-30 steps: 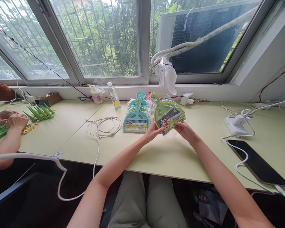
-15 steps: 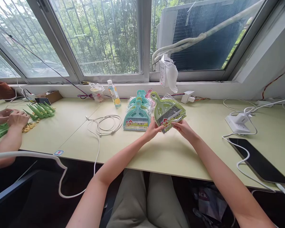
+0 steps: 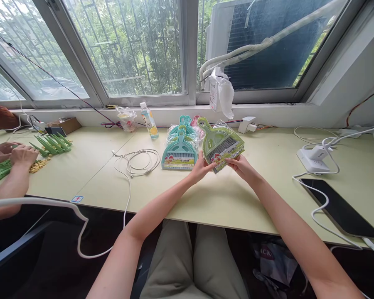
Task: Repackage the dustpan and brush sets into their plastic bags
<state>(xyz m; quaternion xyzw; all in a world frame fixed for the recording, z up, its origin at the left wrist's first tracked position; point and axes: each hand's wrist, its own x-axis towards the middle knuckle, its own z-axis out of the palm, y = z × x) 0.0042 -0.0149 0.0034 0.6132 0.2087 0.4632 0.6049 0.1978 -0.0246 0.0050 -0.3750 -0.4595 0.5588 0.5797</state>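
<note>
A green mini dustpan and brush set (image 3: pixel 220 143) in clear wrap is tilted, with its handle up and to the left. My left hand (image 3: pixel 201 169) grips its lower left corner. On the lower right edge, my right hand (image 3: pixel 240 166) pinches the wrap, thumb on the front. More than one green set may be stacked there; the layers cannot be told apart. Just left of it lie several teal dustpan and brush sets (image 3: pixel 180 150) in wrap, overlapping one another. Behind them a pink set (image 3: pixel 197 124) shows in part.
At the left, another person's hands (image 3: pixel 23 155) work among green pieces (image 3: pixel 51 145). A coiled cable (image 3: pixel 143 162) lies left of the teal sets, with a bottle (image 3: pixel 149 120) behind. Toward the right are a power strip (image 3: pixel 311 161) and a phone (image 3: pixel 341 207) with a white cord across it.
Almost nothing differs. The green set stays in both hands, its lower right edge turned very slightly, and the whole view has shifted a little.
</note>
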